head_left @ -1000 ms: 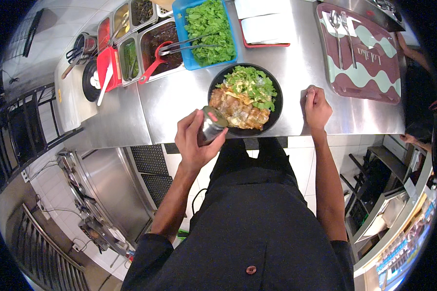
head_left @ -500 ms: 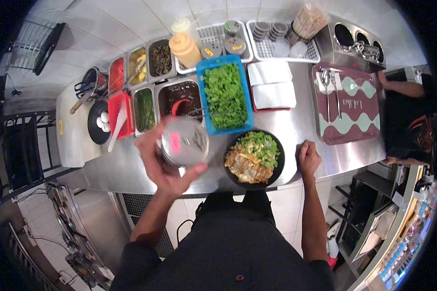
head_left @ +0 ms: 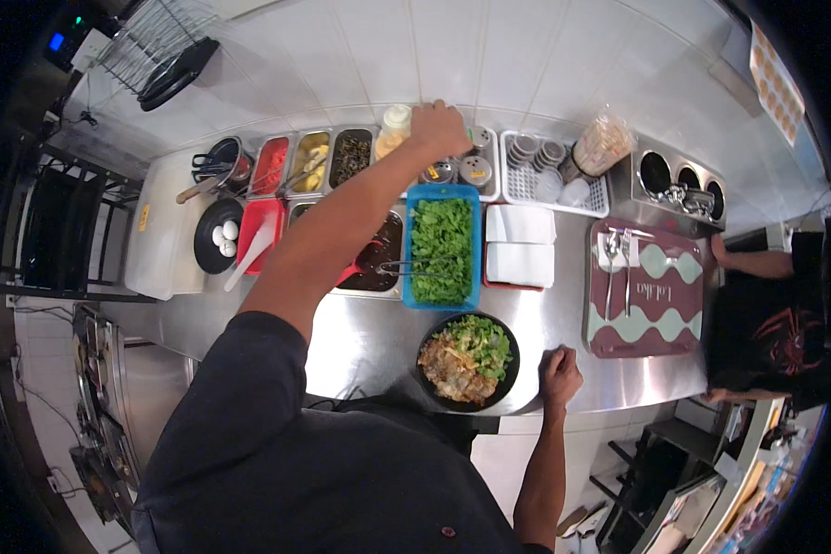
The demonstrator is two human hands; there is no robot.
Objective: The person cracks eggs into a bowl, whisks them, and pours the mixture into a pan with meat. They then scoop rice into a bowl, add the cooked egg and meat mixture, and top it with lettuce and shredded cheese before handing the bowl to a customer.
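Note:
My left hand [head_left: 440,127] reaches to the back of the counter, over a white basket [head_left: 496,175] of shakers. Its fingers are curled down; whatever they hold is hidden beneath the hand. Beside it stand a pale-capped squeeze bottle [head_left: 397,118] and several shakers, one of them a clear shaker [head_left: 475,171] with a grey lid. My right hand [head_left: 560,374] rests as a loose fist on the steel counter, with nothing visible in it. Just left of that fist sits a black bowl [head_left: 515,374] holding browned meat [head_left: 454,371] and chopped greens [head_left: 483,338].
A blue tray [head_left: 475,277] of lettuce lies behind the bowl, with tongs across it. Steel food pans and a red container [head_left: 272,217] stand left, near eggs [head_left: 226,235] on a black plate. At right lies a maroon tray [head_left: 642,314] with cutlery; a co-worker's hand [head_left: 718,251] is beside it.
My left hand has gone from the counter's front, where it held a clear shaker, to the basket at the back. The view has shifted; my right fist still rests beside the bowl.

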